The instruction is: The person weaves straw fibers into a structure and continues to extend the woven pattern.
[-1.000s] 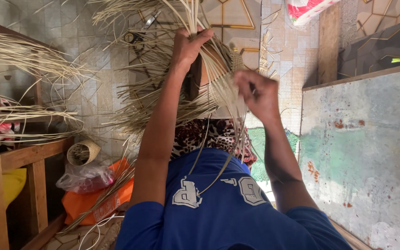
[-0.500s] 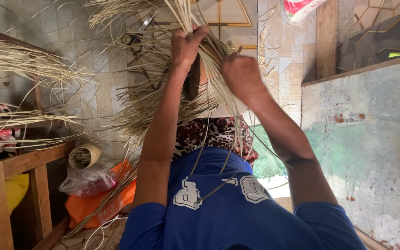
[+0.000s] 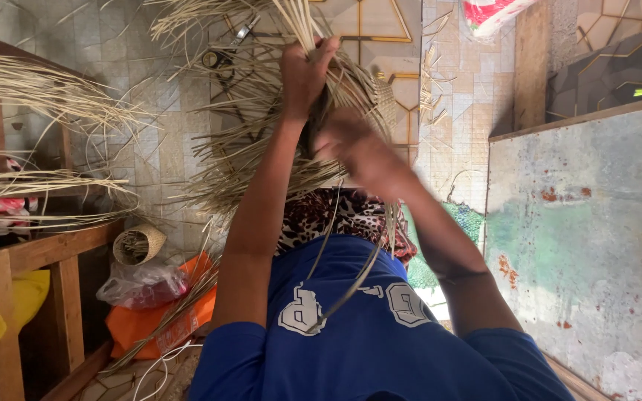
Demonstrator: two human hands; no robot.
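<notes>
**Two hands working a half-woven basket of pale strips**

The left hand is closing tight around a bunch of pale strips at the top of the half-woven basket, fingers curled over them. The right hand is pressing against the basket just below; it is blurred, so how far it is open cannot be told.

The basket is being held up in front of the person's chest, above a leopard-print cloth, with loose straw-coloured strips fanning out in all directions and a few trailing down over the blue shirt.

Both forearms are reaching up and forward, converging on the basket.
</notes>
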